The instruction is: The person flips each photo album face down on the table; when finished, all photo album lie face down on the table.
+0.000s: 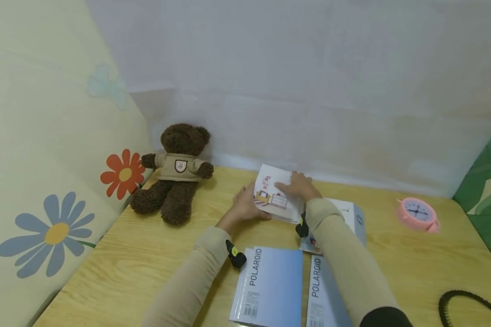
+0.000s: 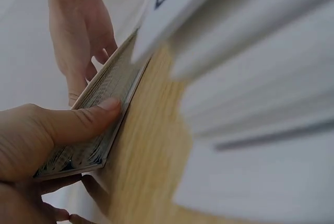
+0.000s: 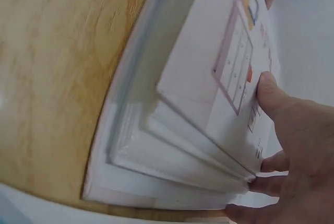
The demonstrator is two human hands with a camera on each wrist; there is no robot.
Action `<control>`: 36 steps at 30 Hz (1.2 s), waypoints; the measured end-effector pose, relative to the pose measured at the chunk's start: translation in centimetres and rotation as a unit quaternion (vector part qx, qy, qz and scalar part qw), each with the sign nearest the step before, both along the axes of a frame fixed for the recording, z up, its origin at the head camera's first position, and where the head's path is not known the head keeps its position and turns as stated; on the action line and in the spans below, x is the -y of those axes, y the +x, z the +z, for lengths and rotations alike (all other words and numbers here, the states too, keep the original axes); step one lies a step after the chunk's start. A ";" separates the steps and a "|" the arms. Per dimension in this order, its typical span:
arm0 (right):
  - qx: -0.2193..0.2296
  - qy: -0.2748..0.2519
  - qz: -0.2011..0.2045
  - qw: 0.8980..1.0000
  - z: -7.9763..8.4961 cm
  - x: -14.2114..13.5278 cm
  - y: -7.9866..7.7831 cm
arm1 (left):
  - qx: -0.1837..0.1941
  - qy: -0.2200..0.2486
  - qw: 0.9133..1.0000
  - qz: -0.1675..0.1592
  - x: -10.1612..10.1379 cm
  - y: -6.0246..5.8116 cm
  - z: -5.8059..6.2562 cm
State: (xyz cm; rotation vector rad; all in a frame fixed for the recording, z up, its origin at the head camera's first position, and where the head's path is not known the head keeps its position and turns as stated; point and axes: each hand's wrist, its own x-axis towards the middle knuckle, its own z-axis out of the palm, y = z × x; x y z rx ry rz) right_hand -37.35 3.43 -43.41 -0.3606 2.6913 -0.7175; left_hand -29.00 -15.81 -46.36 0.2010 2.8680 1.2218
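Both hands hold a small photo album [image 1: 275, 206] with a white illustrated cover, tilted up over the far middle of the table. My left hand [image 1: 246, 205] grips its left side; the left wrist view shows the thumb [image 2: 99, 117] laid across the page edges. At the opposite side is my right hand [image 1: 302, 185], its thumb [image 3: 271, 93] on the cover and its fingertips at the album's edge. In the right wrist view, the pages and covers fan apart slightly. Another album [image 1: 359, 222] lies partly hidden behind the right forearm.
Nearer on the wooden table [image 1: 147, 272] lie blue POLAROID albums [image 1: 280, 286], one partly covered by the right sleeve. A brown teddy bear [image 1: 180, 168] sits against the back left wall. A pink alarm clock [image 1: 417, 213] and a black hoop [image 1: 466, 295] are at the right.
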 end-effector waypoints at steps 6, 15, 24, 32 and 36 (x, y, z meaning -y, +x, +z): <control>-0.002 -0.030 0.007 1.000 0.0 0.7 1.9 | -0.001 0.075 0.997 -0.013 0.5 2.1 -0.6; -0.026 -0.068 -0.021 0.997 0.1 0.3 4.6 | 0.009 0.080 0.997 -0.011 0.4 4.5 -0.1; -0.008 -0.090 -0.002 0.996 0.5 0.4 5.2 | 0.000 0.073 0.997 -0.013 0.2 5.5 1.4; 0.043 -0.214 0.019 0.976 1.1 1.9 6.0 | -0.044 0.039 0.997 -0.039 0.8 7.2 5.3; 0.083 -0.292 0.021 0.953 1.6 2.3 6.2 | -0.074 -0.005 0.996 -0.052 0.9 8.0 7.2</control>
